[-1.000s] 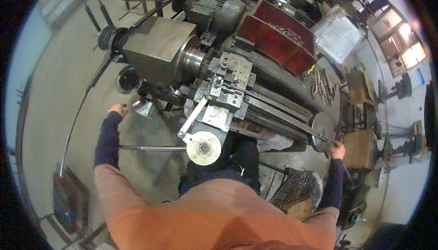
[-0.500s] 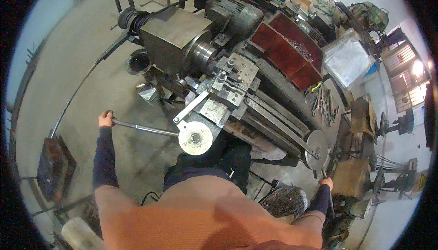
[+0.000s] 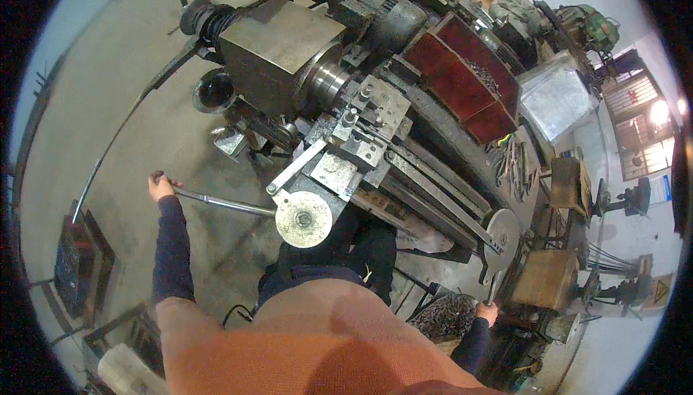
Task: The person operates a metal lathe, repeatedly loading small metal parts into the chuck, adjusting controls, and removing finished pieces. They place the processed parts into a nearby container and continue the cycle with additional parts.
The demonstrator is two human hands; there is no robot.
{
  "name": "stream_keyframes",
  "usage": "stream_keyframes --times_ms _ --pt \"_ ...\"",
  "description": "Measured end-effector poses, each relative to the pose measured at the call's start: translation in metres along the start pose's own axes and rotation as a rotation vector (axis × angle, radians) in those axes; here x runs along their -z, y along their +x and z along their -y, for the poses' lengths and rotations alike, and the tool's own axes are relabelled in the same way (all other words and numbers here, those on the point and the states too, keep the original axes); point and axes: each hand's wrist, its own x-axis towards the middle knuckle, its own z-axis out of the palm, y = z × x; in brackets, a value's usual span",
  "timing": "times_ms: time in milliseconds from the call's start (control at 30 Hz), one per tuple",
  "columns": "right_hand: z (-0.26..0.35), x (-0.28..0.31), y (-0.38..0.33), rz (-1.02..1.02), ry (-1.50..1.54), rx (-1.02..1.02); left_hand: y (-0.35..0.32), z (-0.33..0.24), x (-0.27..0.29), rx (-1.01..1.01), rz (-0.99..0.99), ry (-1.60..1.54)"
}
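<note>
A small metal lathe fills the middle, with a bright cylindrical chuck and a tool slide with a bolted tool post. A long steel lever runs out leftward from a pale round disc at the slide's near end. My left hand is closed round the lever's outer end. At the right end of the bed is a grey handwheel disc. From its lower edge a metal handle extends, and my right hand is wrapped round that handle's lower end.
Behind the bed stands a dark red tray with metal bits. Wrenches lie to its right. An electric motor sits at the back. Below my right hand's side is a container of dark shavings. A dark box-like pedal block is at far left.
My right hand has moved left and slightly down, swinging the handle with it from the handwheel disc. My left hand stays at the lever's end. The whole view has shifted slightly.
</note>
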Motion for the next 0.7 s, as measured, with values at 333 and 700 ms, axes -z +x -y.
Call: stream_keyframes --times_ms 333,700 --pt "0.014 0.006 -0.01 0.015 0.015 0.009 0.011 0.002 -0.005 -0.051 0.031 0.113" --pt "0.016 0.017 -0.024 -0.051 0.068 0.02 0.02 0.004 0.017 -0.003 0.113 -0.069"
